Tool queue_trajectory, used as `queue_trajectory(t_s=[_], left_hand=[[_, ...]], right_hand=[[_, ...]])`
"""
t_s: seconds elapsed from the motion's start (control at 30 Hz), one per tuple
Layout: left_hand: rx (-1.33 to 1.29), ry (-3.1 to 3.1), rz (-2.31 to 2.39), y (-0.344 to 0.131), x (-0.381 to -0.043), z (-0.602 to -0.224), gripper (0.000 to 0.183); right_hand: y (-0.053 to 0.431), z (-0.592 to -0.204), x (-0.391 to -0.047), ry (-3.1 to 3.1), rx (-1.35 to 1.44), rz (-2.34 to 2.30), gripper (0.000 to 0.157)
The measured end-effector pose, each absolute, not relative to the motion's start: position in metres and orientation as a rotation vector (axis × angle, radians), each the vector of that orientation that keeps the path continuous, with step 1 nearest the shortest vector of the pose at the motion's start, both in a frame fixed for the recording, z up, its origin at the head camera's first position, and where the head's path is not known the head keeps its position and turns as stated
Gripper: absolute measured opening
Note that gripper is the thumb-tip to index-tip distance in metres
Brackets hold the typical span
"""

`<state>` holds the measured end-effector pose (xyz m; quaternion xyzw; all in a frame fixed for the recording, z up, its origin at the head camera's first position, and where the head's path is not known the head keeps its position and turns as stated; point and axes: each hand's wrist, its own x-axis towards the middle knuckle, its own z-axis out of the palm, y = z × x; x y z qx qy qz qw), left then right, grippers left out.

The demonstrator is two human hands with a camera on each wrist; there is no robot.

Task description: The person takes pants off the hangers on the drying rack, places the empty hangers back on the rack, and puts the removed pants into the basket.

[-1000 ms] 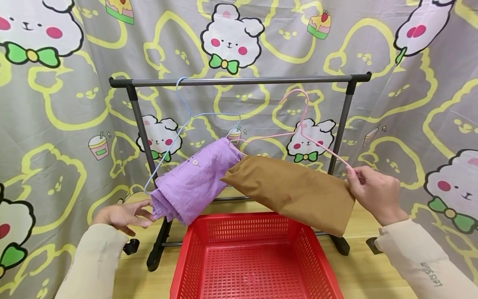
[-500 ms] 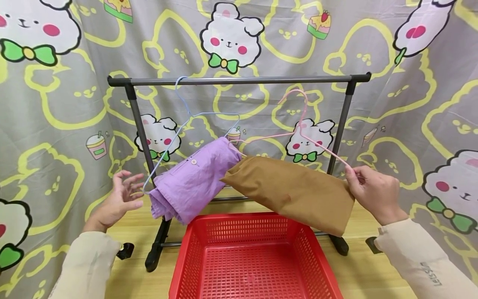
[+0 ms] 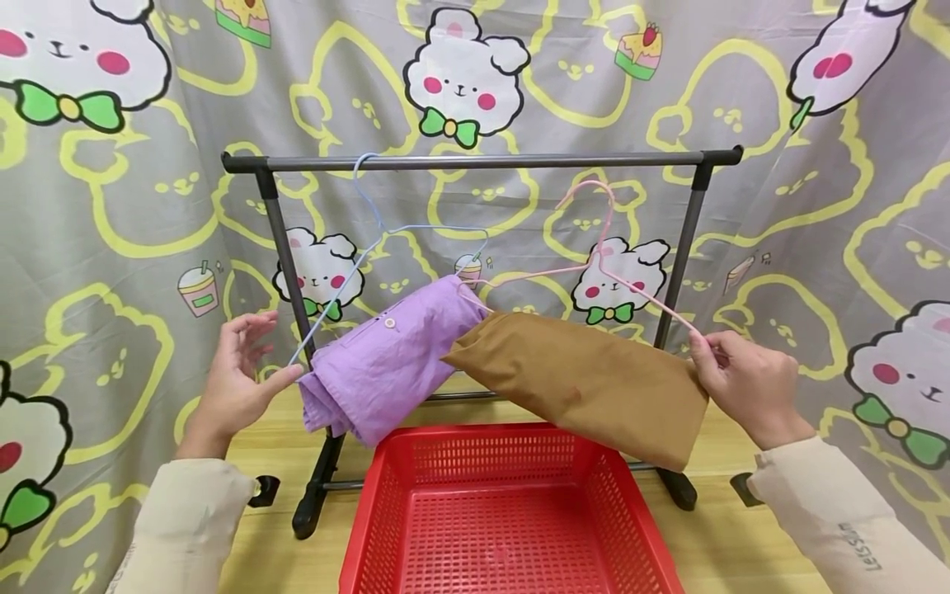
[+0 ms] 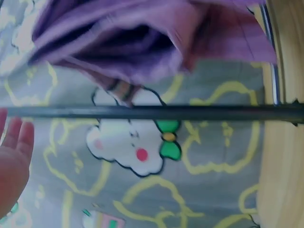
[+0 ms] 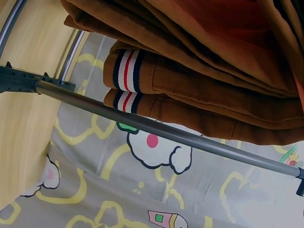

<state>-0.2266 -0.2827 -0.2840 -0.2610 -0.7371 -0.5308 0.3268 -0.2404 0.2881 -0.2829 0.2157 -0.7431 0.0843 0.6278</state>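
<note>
A folded purple garment (image 3: 389, 359) with a button drapes over a blue hanger (image 3: 336, 299), whose hook sits over the rack's bar. My left hand (image 3: 236, 375) is at the hanger's lower left corner, thumb tip at the wire, the other fingers extended and apart from it. In the left wrist view those fingers (image 4: 24, 137) show at the left edge. My right hand (image 3: 745, 384) pinches the right end of a pink hanger (image 3: 646, 290) carrying folded brown trousers (image 3: 582, 379). The pink hook appears just below the bar. Striped bands mark the trousers' hems (image 5: 127, 71) in the right wrist view.
A grey metal clothes rack (image 3: 482, 162) with black feet stands on a wood-look surface (image 3: 731, 544). In front of it is a red perforated plastic basket (image 3: 512, 536). A patterned grey curtain (image 3: 512, 74) hangs behind and at both sides.
My left hand has risen from beside the purple garment's lower edge to the blue hanger's left corner, turning upright. My right hand keeps its pinch on the pink hanger, nearly still.
</note>
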Motion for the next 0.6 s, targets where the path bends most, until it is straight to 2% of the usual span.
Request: queue_trajectory(t_s=[0.13, 0.37, 0.6], left_hand=[[-0.682, -1.865, -1.283, -0.259, -0.214, -0.27, 0.075], [-0.763, -1.752, -0.975, -0.217, -0.195, -0.25, 0.058], [-0.879, -1.746, -0.887, -0.2, -0.194, -0.256, 0.054]], right_hand=[[0.287, -0.283, -0.24, -1.705, 0.492, 0.198, 0.045], [0.288, -0.283, -0.237, -1.707, 0.497, 0.208, 0.043], [0.287, -0.283, -0.236, -1.718, 0.5, 0.21, 0.043]])
